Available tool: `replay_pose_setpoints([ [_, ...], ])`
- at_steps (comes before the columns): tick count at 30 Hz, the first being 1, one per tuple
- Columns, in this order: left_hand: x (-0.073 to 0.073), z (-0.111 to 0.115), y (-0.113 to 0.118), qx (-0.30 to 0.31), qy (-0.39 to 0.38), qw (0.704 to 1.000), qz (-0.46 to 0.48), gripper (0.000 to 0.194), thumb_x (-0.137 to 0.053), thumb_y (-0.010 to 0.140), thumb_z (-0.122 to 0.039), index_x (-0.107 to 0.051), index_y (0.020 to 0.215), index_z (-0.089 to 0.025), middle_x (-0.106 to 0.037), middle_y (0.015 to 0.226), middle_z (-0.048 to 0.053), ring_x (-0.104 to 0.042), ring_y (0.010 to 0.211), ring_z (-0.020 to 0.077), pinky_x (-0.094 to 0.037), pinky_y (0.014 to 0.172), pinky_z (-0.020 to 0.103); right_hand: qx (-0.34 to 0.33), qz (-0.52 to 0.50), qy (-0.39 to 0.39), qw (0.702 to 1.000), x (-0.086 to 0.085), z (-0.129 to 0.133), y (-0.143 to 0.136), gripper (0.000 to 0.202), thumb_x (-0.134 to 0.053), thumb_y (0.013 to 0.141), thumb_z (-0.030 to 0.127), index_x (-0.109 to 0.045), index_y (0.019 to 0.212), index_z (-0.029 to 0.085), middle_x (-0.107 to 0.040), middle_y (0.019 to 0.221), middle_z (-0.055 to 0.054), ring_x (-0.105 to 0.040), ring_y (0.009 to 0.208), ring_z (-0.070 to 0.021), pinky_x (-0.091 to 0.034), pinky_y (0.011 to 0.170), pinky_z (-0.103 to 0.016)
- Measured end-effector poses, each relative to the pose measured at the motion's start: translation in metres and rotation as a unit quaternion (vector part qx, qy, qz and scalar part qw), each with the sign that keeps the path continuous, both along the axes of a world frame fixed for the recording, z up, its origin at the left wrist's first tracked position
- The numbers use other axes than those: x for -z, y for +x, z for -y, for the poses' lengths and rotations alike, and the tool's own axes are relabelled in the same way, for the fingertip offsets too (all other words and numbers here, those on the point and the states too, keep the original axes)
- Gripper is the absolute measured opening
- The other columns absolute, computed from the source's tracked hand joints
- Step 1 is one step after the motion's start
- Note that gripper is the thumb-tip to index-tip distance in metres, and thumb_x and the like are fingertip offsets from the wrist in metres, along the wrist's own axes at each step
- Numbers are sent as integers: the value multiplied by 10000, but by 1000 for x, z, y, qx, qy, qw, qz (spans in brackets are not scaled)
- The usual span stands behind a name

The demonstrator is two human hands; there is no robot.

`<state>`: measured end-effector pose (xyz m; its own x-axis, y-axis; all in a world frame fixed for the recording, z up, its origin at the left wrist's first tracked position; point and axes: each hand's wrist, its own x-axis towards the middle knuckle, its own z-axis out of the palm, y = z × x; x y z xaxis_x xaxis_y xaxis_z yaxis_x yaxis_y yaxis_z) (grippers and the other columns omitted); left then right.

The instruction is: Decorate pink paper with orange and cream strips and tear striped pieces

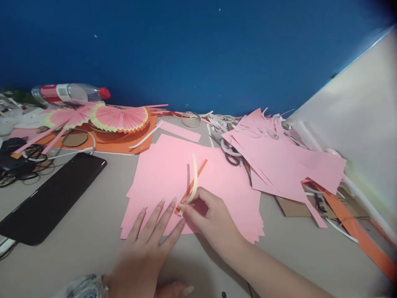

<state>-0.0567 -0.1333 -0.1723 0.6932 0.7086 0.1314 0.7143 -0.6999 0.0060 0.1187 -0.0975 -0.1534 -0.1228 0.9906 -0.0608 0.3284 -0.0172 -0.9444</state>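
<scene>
My left hand [149, 236] lies with its fingers spread on a stack of pink paper sheets [158, 165]. Its fingertips are beside the lower end of a narrow orange paper strip [201, 168], which lies slantwise on the stack. My right hand [211, 215] pinches a curved pale yellow paper strip [194, 169] between thumb and fingers. The yellow strip's upper part rises off the sheets and casts a shadow. Its lower end meets the orange strip; whether the two are joined I cannot tell.
Scissors [232, 159] lie partly under loose pink paper [288, 161] on the right. To the left are a black phone [52, 198], pleated paper fans [120, 118] and a plastic bottle [80, 92]. A blue wall [186, 54] stands behind.
</scene>
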Motion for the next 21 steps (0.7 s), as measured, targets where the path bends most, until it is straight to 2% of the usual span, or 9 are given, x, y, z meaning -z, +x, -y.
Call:
replay_pose_setpoints([
  [9, 3, -1, -2, 12, -11, 1000, 3, 818, -347, 750, -708, -312, 1370, -176, -291, 1424, 171, -248, 1293, 351, -129, 996, 514, -4, 112, 16, 994, 5, 1, 0, 72, -562, 809, 216, -589, 743, 227, -635, 776, 12, -552, 768, -157, -397, 710, -287],
  [14, 4, -5, -4, 38, -4, 999, -1, 787, -314, 781, -687, -355, 1351, -147, -338, 1412, 130, -268, 1273, 361, -128, 1002, 509, -7, 80, -25, 996, -4, 3, 3, 43, -578, 793, 207, -596, 774, 241, -641, 791, 26, -559, 761, -154, -407, 728, -297],
  [18, 4, -8, -4, 56, -10, 998, -10, 773, -301, 783, -689, -357, 1352, -170, -343, 1419, 66, -265, 1267, 356, -111, 1011, 506, 65, 115, -56, 990, -8, 9, 1, 61, -626, 745, 260, -579, 709, 244, -634, 758, 16, -554, 823, -202, -401, 720, -330],
  [21, 2, -8, -4, 54, -12, 998, -13, 763, -308, 790, -675, -349, 1356, -165, -346, 1417, 64, -266, 1267, 352, -112, 1010, 498, 122, 119, -68, 983, -4, 12, -2, 118, -615, 750, 313, -558, 678, 239, -633, 764, -1, -537, 873, -231, -394, 741, -359],
])
